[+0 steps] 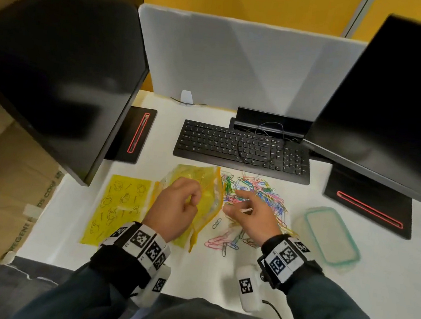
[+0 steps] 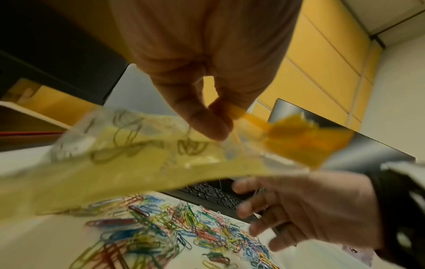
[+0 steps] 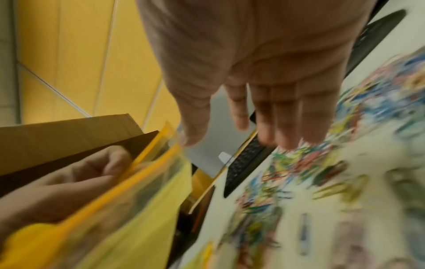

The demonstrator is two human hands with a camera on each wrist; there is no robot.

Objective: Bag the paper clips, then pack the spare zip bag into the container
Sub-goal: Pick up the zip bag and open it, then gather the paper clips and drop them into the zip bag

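The held yellow printed plastic zip bag sits centre-frame, its mouth edge running top to bottom, pinched by the left hand. Directly right lies the colourful paper-clip heap, beneath the loosely spread, empty right hand (clearly nearer).

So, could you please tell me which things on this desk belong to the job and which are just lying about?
Job:
- held zip bag, pinched by left hand
- paper clips
- spare zip bag
- container
- right hand

Lying about:
- keyboard
- monitors
- cardboard box
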